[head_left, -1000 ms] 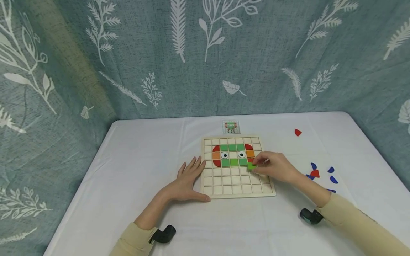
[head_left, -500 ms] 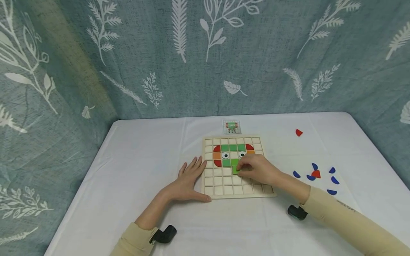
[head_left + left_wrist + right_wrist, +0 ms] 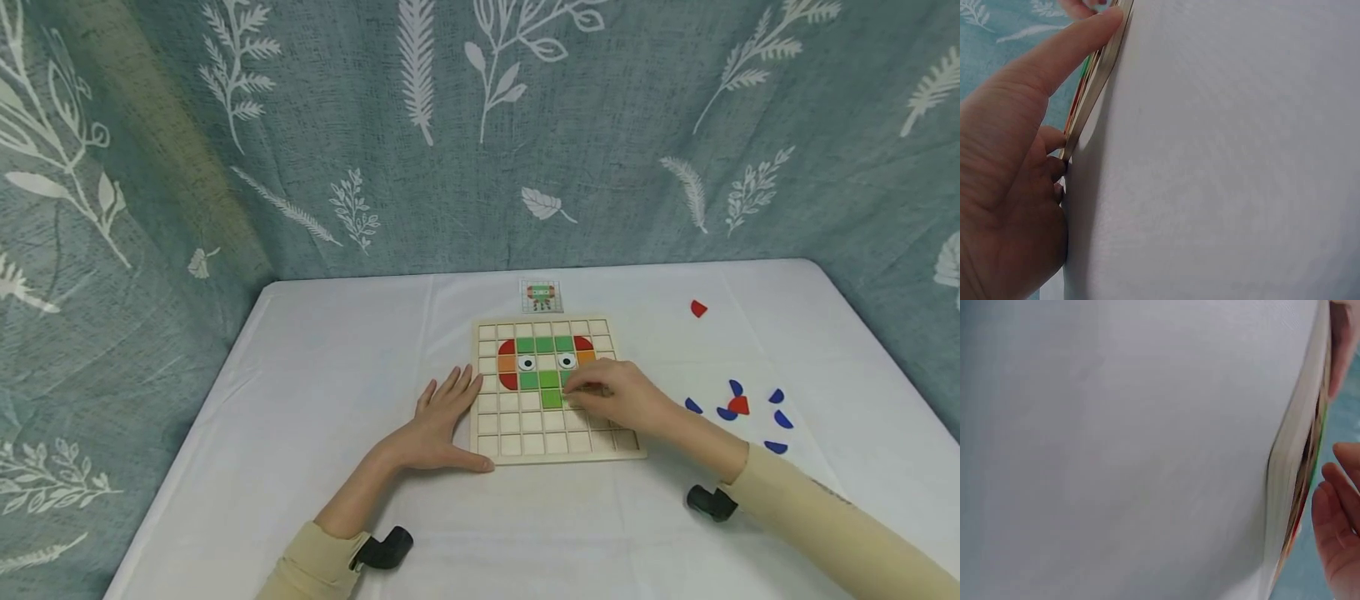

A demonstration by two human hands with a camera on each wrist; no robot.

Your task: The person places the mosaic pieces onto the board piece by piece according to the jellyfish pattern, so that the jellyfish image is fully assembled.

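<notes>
A wooden grid board lies on the white table. It carries a face of green, orange and red tiles with two eye tiles. A single green tile sits in the row below the face. My right hand rests over the board's right half, its loosely bent fingers reaching to just right of that tile and holding nothing. Flat on the table, my left hand presses against the board's left edge. The left wrist view shows the thumb along the board's rim. The right wrist view shows the board's edge.
A small pattern card lies beyond the board. Right of the board lie loose pieces: a red one far back, and several blue pieces around another red one. A patterned curtain hangs behind and beside the table.
My right hand carried the green tile left across the board, set it in the row under the face, then drew back slightly to the right. The left hand stayed put.
</notes>
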